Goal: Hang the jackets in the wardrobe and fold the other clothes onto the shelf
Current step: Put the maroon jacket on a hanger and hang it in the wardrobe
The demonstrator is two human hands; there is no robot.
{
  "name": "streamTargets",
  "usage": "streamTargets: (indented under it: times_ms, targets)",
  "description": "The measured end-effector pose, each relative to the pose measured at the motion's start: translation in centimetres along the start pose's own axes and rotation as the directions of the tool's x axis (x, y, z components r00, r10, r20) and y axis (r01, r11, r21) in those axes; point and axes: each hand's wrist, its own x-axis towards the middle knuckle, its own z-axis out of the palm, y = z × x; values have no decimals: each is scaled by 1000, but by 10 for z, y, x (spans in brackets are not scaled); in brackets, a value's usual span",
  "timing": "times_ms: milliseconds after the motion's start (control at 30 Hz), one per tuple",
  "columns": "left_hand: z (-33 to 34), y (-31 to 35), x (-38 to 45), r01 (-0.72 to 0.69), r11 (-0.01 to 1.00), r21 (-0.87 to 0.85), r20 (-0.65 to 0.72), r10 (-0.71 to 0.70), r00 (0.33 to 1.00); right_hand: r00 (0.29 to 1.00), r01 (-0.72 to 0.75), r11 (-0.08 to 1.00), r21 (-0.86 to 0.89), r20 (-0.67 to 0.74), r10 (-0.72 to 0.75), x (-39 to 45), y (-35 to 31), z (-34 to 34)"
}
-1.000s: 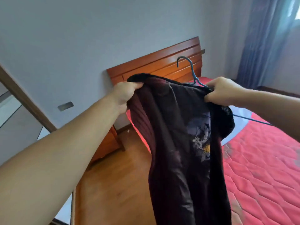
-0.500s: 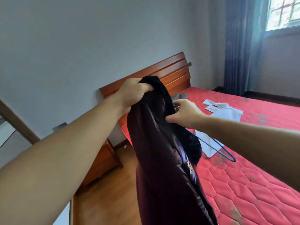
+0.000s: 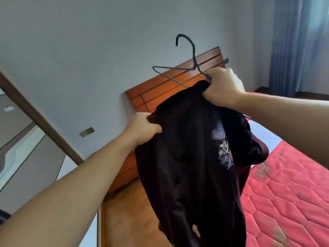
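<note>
A dark maroon jacket (image 3: 188,161) with a black fuzzy collar and a pale printed patch hangs in front of me. My left hand (image 3: 142,126) grips its left shoulder edge. My right hand (image 3: 222,86) grips the collar together with a thin dark wire hanger (image 3: 178,68), held higher. The hanger's hook points up and its left arm sticks out bare above the jacket; its right end pokes out past the collar.
A bed with a red quilted mattress (image 3: 284,202) lies at the right, its wooden headboard (image 3: 160,91) behind the jacket. Wood floor (image 3: 128,216) shows below. A wardrobe door edge (image 3: 35,113) runs along the left. Blue curtains (image 3: 292,41) hang at the far right.
My right hand rose with the hanger, so its hook and left arm now stand above the jacket. My left hand dropped to the jacket's shoulder. The jacket spread wider.
</note>
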Motion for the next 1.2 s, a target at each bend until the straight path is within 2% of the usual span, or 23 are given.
streamTargets:
  times_ms: [33, 100, 133, 200, 267, 333, 400, 467, 500, 567, 633, 700, 767, 900, 967, 1100, 1200]
  targets:
    - [1, -3, 2, 56, 980, -188, 70, -44, 997, 1000, -16, 1000, 3, -4, 16, -3, 6, 2]
    - [4, 2, 7, 141, 864, -483, 195, -51, 979, 997, -73, 997, 24, 38, 72, -9, 19, 8]
    - [8, 7, 12, 154, 806, -571, 219, -32, 975, 991, -97, 995, 30, 98, 93, -13, 25, 11]
    - [14, 21, 24, 149, 759, -634, 228, -1, 974, 961, -141, 989, 51, 246, 124, -21, 35, 16]
    - [20, 34, 34, 135, 792, -595, 215, -5, 977, 933, -250, 943, 218, 314, 175, -33, 45, 16]
    - [25, 40, 42, 123, 833, -539, 190, -23, 982, 922, -344, 838, 424, 321, 216, -42, 57, 8]
    - [30, 41, 48, 103, 861, -499, 166, -22, 986, 888, -417, 736, 533, 412, 204, -51, 63, -2]
    - [33, 41, 53, 78, 888, -454, 142, -14, 990, 845, -461, 704, 541, 510, 162, -51, 59, -3]
    - [35, 41, 55, 74, 902, -426, 134, -18, 991, 847, -461, 718, 522, 501, 179, -49, 55, -2]
    - [39, 41, 59, 73, 927, -369, 120, -31, 992, 872, -470, 708, 528, 400, 281, -42, 50, 0]
    - [43, 41, 61, 73, 949, -308, 94, -45, 994, 870, -492, 658, 570, 289, 400, -37, 56, -8]
    - [45, 40, 66, 68, 960, -271, 52, -56, 997, 883, -462, 658, 595, 238, 405, -39, 74, -21]
    - [45, 37, 73, 46, 967, -252, -21, -53, 998, 884, -466, 641, 610, 308, 351, -46, 88, -25]
    - [45, 22, 86, 51, 975, -215, -141, -82, 987, 824, -564, 572, 595, 454, 340, -64, 105, -5]
    - [41, 18, 93, 40, 977, -210, -179, -79, 981, 807, -583, 586, 564, 485, 337, -70, 115, -3]
    - [35, 13, 97, 12, 983, -181, -215, -51, 975, 793, -554, 732, 398, 521, 316, -76, 124, -9]
    - [36, 11, 91, -36, 993, -114, -263, 4, 965, 784, -526, 789, 317, 540, 306, -74, 111, 4]
